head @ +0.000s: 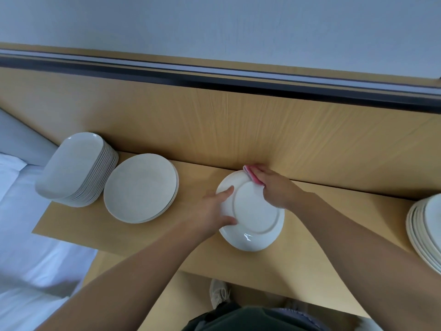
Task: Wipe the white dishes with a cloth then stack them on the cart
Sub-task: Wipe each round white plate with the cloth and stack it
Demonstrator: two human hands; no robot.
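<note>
Round white ceramic plate (255, 216), turned underside up with its foot ring showing, sits tilted between your hands over the light wooden tabletop (334, 223). Your left hand (212, 211) grips its left rim, thumb on the underside. Your right hand (276, 187) holds a folded pink cloth (250, 174) against the plate's far rim, close to the wooden back panel. To your left stand a stack of white rectangular dishes (71, 168) and, just beside it, a stack of round white plates (140, 187). Another white dish stack (427, 230) sits at the right edge.
</note>
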